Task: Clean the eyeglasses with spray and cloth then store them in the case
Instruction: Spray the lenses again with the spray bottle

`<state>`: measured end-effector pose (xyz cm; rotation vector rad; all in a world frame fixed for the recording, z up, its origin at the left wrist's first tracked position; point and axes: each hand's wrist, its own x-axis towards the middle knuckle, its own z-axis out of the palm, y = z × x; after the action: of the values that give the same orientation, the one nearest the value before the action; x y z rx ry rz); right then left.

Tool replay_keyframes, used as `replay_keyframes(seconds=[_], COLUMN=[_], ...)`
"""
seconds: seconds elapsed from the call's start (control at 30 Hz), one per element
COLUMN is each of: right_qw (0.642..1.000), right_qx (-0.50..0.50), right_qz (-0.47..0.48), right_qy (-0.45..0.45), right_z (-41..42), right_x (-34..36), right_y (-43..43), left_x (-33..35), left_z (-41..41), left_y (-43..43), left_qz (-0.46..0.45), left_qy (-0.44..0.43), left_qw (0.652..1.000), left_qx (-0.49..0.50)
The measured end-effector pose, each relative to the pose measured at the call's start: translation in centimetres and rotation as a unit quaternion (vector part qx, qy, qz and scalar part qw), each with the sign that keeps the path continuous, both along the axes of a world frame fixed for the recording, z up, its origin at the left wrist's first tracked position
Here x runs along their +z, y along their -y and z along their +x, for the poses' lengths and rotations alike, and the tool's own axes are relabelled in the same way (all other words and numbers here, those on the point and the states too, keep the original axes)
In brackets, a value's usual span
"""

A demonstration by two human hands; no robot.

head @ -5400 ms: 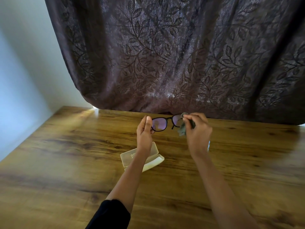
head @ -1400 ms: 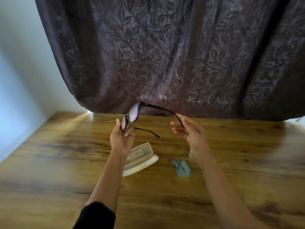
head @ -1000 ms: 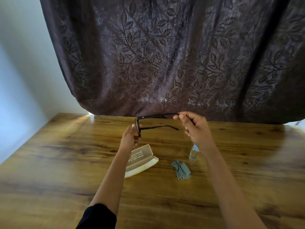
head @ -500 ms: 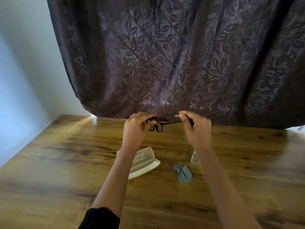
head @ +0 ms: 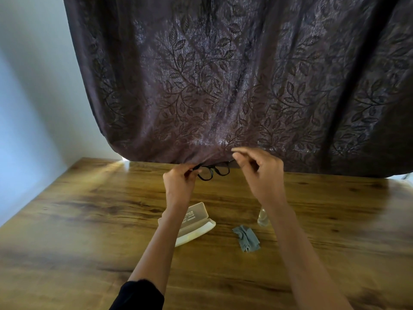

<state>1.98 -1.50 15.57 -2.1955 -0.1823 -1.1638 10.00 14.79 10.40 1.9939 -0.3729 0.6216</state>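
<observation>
Overall level: moderate daylight, brightest on the pale bluish wall (head: 33, 86) at upper left; the lower frame is dimmer.
Source: a bright gap under the curtain (head: 223, 86) hem at centre left, and a second bright spot at the right edge.
Glare: a pale streak across the table (head: 89, 198) below that gap; sheen on the curtain's weave at centre.
Shadows: soft-edged, with a broad dark band across the table at lower left.
Blur: the right hand (head: 259, 173) is smeared at the fingertips; the lower corners are soft.
Distortion: wide-angle bowing of the hem and table edges.
Contrast: the eyeglasses (head: 212, 172), dark on dark, possibly lose their upper rim.
</observation>
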Motion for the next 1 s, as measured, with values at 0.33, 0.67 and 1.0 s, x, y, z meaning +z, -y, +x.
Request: replay_keyframes(seconds=[0.33, 0.67, 1.0], right_qw=[0.966, 0.952, 0.945], right_qx=[-0.11, -0.189, -0.185], right_qz=[0.193, 0.186, 0.145], right_qy=[0.135, -0.153, -0.226], right_z=[0.0, -0.4, -0.5], right_x=[-2.2, -13.5, -16.8], right_y=[4.4, 6.4, 5.9], left_x=[-1.2, -2.0, -2.6], left_z=[1.1, 1.6, 2.0], left_y=[-0.1, 0.7, 0.8], left_qz=[-0.187, -0.232, -0.237], left_qy=[-0.139, -0.181, -0.207], left_qw=[0.972, 0.955, 0.949], left_qx=[-0.009, -0.031, -0.035])
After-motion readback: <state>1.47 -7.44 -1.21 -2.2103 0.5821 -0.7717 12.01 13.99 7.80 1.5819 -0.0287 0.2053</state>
